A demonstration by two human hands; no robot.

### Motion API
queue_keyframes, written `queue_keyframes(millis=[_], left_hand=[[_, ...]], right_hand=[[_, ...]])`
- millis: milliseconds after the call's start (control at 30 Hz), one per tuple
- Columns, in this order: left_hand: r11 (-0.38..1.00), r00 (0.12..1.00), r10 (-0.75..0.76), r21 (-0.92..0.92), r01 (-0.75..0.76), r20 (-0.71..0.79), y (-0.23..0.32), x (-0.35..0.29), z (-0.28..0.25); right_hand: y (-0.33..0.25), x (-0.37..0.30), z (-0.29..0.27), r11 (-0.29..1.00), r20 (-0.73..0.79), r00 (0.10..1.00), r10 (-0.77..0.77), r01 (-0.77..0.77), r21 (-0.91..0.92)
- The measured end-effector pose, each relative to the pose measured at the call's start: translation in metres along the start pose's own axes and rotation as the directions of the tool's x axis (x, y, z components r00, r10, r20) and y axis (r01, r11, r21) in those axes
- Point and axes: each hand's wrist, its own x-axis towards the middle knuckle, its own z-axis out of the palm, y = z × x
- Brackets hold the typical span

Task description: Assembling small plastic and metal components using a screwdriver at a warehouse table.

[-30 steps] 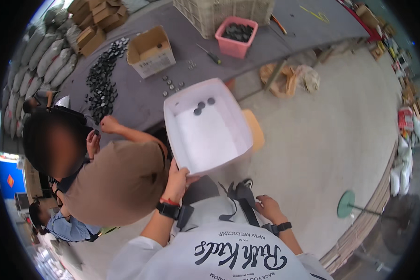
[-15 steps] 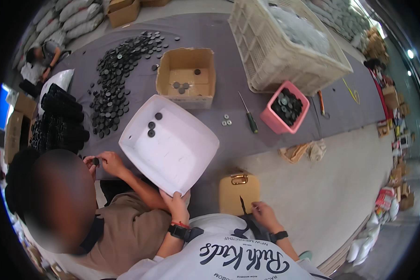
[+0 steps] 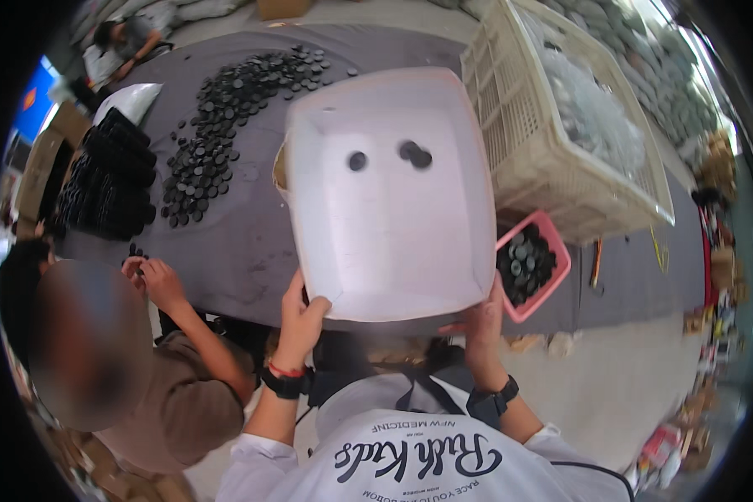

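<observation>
And now the right hand (image 3: 483, 322) is joining the left hand (image 3: 301, 316), both clasping the white bin (image 3: 393, 243) near its corners, steadying it two-handed around loose black discs (image 3: 357, 161).

The scene is lit fairly brightly and softly, with glare admitted at the upper right. The inside of the white bin (image 3: 393, 238) is washed pale (almost featureless), and the dark discs (image 3: 357, 161) are rendered soft-edged. A co-worker's head (image 3: 88, 343) is heavily blurred. Outer edges are bowed, and the corners are lost in black.
</observation>
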Motion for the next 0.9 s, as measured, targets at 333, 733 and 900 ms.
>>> queue_keyframes(millis=[333, 733, 900], left_hand=[[0.954, 0.928, -0.190, -0.161, 0.251, 0.319, -0.027, 0.118, 0.062], [-0.067, 0.946, 0.261, 0.981, -0.180, 0.192, -0.059, 0.208, -0.078], [0.003, 0.892, 0.397, 0.971, -0.238, 0.217, -0.054, 0.188, -0.073]], right_hand=[[0.034, 0.092, -0.064, 0.964, -0.262, 0.928, 0.264, -0.241, 0.116], [0.074, 0.148, -0.034, 0.979, -0.347, 0.917, 0.194, -0.161, 0.121], [0.099, 0.179, -0.010, 0.945, -0.224, 0.922, 0.316, -0.327, -0.010]])
